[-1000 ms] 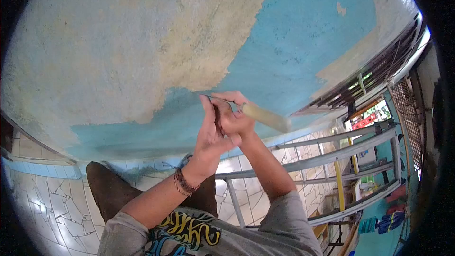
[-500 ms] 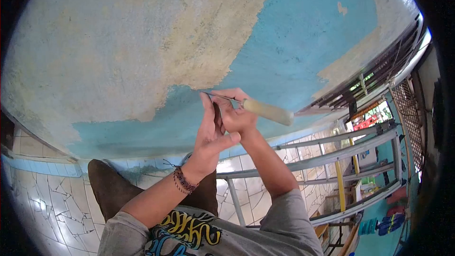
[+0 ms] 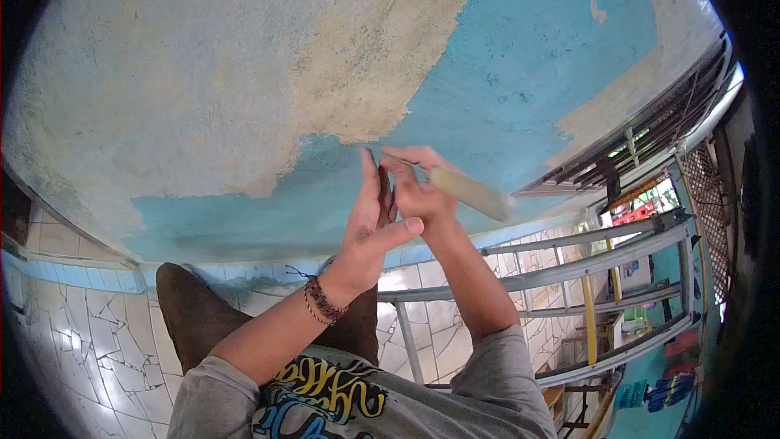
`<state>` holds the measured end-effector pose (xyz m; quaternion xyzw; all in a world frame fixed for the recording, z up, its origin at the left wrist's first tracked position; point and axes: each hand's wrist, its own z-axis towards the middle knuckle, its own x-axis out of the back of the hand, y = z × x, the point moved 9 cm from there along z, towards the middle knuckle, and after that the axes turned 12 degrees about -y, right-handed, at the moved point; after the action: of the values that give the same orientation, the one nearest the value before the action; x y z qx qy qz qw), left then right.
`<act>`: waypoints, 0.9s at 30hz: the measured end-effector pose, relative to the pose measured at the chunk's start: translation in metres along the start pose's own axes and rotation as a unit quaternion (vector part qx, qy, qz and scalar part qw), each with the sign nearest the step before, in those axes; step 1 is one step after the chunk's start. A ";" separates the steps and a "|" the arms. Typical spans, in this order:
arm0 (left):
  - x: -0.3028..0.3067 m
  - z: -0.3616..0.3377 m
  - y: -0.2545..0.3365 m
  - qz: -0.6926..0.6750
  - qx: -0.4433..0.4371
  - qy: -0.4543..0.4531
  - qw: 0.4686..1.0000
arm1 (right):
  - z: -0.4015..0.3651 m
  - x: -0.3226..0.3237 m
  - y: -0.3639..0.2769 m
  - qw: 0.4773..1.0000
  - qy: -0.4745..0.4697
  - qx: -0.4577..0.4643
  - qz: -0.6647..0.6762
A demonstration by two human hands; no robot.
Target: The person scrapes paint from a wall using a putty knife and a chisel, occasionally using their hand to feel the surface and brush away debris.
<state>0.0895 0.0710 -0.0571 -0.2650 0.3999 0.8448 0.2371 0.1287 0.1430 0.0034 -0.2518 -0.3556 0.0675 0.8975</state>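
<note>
My right hand (image 3: 424, 195) is closed on a scraper with a thick pale-yellow handle (image 3: 471, 193), blurred by motion. The handle points down to the right, and its thin metal part runs up-left, seen nearly edge-on. My left hand (image 3: 372, 223) is held right against the right one, fingers stretched up and thumb apart, with its fingertips by the scraper's metal end. Both hands are in front of the wall's blue paint (image 3: 325, 187), just below the ragged border with the bare, pale-yellowish surface (image 3: 349, 106).
A metal ladder (image 3: 561, 272) lies across the right side. Below the wall is a floor of irregular pale tiles (image 3: 89, 341). A slatted window opening (image 3: 642, 138) is at the far right, with blue cloth items (image 3: 670, 392) lower down. My knee (image 3: 191, 301) is close to the wall's foot.
Both hands and the scraper have shifted slightly right in the view. The handle is tilted a little more steeply, and the view itself has moved a little.
</note>
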 end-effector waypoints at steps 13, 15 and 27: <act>0.000 -0.003 0.007 -0.038 0.023 0.007 0.999 | -0.007 -0.017 0.014 0.999 -0.024 -0.017 0.012; 0.008 -0.007 0.001 0.006 0.011 0.025 1.000 | -0.004 -0.015 0.009 1.000 -0.007 -0.010 -0.012; -0.002 0.001 0.010 -0.002 -0.010 0.008 1.000 | 0.003 -0.013 0.000 0.999 -0.009 0.030 0.015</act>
<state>0.0848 0.0655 -0.0501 -0.2751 0.3927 0.8462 0.2324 0.1171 0.1402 -0.0018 -0.2293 -0.3579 0.0935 0.9003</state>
